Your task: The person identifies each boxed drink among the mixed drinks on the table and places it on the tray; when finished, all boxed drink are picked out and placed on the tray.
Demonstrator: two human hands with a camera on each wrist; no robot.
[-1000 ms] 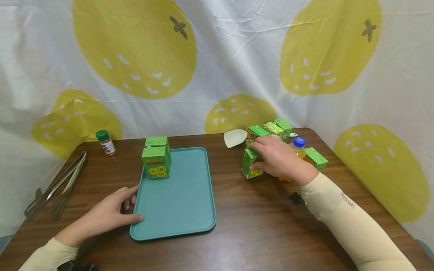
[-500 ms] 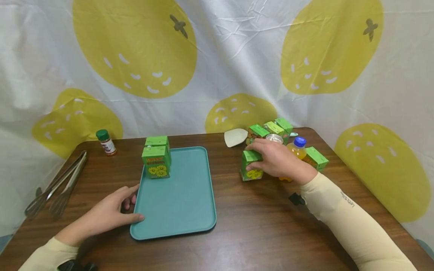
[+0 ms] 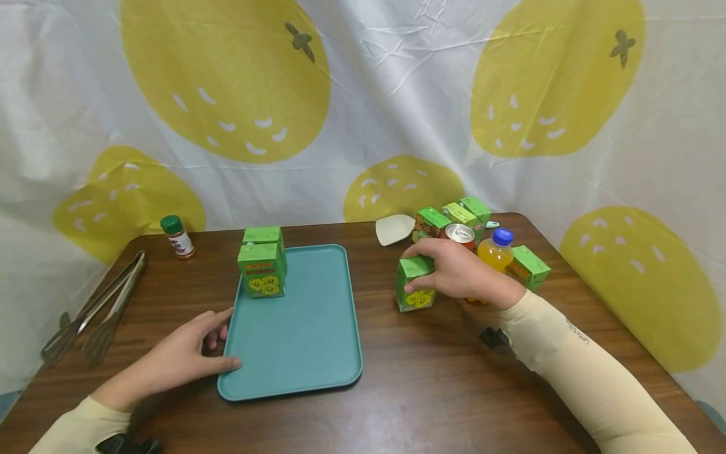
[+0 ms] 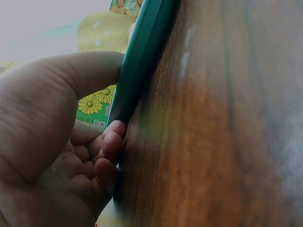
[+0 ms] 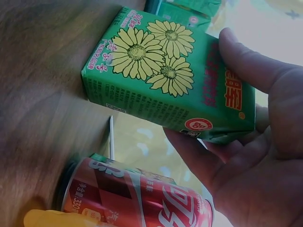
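Observation:
A green drink carton (image 3: 416,296) with yellow flowers is in my right hand (image 3: 462,271), thumb on its front and fingers behind. In the right wrist view the carton (image 5: 156,71) is gripped near its top; whether its base touches the table I cannot tell. My left hand (image 3: 176,356) holds the left edge of a teal tray (image 3: 300,340), its thumb on the rim. In the left wrist view, curled fingers (image 4: 112,144) lie against the tray's side (image 4: 142,61). Two matching cartons (image 3: 263,271) stand one behind the other at the tray's back left.
Behind my right hand stand a red soda can (image 3: 460,233), an orange drink bottle (image 3: 495,252), and several cartons (image 3: 433,219). Another carton (image 3: 529,266) is farther right. A cream scoop-like blade (image 3: 394,230) lies at the back. Tongs (image 3: 102,309) and a spice jar (image 3: 178,238) are left.
My right hand has brought the carton slightly left and toward me, away from the can and the bottle, which show more now. The left hand and tray have stayed in place.

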